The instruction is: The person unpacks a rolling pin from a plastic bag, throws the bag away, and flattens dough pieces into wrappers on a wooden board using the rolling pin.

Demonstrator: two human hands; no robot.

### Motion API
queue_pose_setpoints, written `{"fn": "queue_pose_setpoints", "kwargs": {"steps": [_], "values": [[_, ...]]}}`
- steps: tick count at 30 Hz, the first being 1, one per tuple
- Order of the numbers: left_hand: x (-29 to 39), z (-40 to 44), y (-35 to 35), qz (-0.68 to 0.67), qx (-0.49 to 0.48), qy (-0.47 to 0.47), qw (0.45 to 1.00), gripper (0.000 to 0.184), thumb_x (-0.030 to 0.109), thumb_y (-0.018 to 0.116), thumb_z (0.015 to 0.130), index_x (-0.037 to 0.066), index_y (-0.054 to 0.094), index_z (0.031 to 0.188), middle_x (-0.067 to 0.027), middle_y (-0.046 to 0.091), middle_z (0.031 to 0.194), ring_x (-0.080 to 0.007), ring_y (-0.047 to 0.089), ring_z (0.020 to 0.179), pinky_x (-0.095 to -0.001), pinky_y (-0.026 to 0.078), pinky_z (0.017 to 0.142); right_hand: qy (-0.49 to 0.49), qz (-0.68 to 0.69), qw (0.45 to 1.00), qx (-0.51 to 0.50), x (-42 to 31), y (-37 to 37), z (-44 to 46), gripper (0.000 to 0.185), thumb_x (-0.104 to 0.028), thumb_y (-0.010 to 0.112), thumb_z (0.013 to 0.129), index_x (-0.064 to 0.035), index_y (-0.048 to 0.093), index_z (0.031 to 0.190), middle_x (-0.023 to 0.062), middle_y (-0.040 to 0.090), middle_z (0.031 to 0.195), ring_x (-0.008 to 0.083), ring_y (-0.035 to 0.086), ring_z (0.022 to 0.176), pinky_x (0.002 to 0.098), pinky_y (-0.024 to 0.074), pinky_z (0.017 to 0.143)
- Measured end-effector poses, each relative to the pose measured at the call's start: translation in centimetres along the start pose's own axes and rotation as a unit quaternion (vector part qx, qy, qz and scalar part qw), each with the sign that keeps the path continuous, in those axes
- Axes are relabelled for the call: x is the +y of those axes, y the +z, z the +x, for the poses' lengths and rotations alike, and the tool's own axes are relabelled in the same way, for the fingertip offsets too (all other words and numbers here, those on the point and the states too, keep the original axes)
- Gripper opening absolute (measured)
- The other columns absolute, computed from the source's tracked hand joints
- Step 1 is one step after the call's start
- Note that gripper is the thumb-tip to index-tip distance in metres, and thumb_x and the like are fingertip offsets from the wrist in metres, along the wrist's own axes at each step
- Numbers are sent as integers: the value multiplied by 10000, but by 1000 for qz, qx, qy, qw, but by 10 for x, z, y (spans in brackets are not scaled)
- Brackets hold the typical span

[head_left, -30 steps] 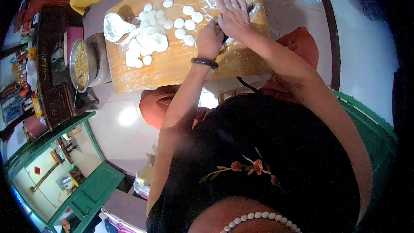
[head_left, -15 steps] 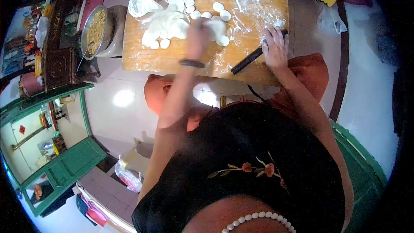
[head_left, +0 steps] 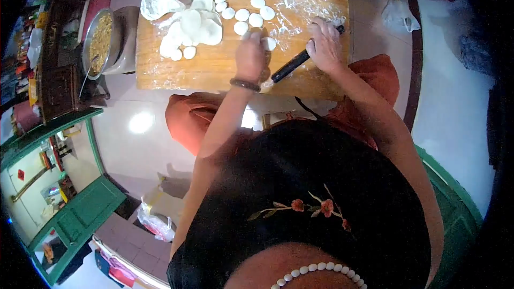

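My left hand (head_left: pixel 250 58), with a dark bracelet at the wrist, is low over the middle of the wooden board. Its fingers are curled, and the thumb side closes on the edge of a small flattened dough round (head_left: pixel 269 44). A black rolling pin (head_left: pixel 292 67) lies slanted on the right part of the board under my right hand (head_left: pixel 324 47), whose fingers bend over its upper part. Left of my left hand is an overlapping pile of thin, rolled dough wrappers (head_left: pixel 206 31). Several more small dough rounds (head_left: pixel 256 20) lie just beyond it.
The floured wooden board (head_left: pixel 214 72) has loose flour at its upper right. A white scoop (head_left: pixel 156 3) with flour stands at its upper left. Left of the board is a metal bowl (head_left: pixel 101 40) of yellowish filling with a spoon. A white plastic bag (head_left: pixel 399 18) lies at the right.
The thin wrapper beside my left hand is gone from there, and one now lies on top of the pile. My left hand is lower, by a small round. The view has shifted slightly.
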State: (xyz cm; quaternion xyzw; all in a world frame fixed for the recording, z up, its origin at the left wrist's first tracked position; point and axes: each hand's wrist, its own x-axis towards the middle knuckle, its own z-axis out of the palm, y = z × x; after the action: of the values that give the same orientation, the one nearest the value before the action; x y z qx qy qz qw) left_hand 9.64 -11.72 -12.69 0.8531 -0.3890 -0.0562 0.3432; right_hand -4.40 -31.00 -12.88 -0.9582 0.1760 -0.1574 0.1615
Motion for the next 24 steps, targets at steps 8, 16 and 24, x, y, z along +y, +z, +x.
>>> {"fn": "queue_pose_setpoints", "kwargs": {"steps": [8,16,24], "values": [[22,11,12,14,-34,29,999,199,200,720,840,32,634,903,-192,648,882,-394,630,825,-481,496,715,-45,-82,995,36,-18,25,39,609,-152,638,781,-48,496,1363,137,466,1397,334,444,1271,501,343,1046],[9,34,10,-92,-85,-27,992,161,132,712,842,-12,646,870,-176,657,706,-296,661,668,-388,510,636,28,-67,996,55,-30,40,76,572,-182,623,844,-20,479,1373,184,482,1424,357,434,1321,515,323,1073],[23,8,12,-192,-95,-91,973,179,112,723,838,-26,646,921,-141,663,713,-208,675,685,-340,519,637,27,-83,996,-35,-26,23,21,654,-116,602,828,-67,448,1461,147,397,1539,338,349,1418,516,256,1156]]}}
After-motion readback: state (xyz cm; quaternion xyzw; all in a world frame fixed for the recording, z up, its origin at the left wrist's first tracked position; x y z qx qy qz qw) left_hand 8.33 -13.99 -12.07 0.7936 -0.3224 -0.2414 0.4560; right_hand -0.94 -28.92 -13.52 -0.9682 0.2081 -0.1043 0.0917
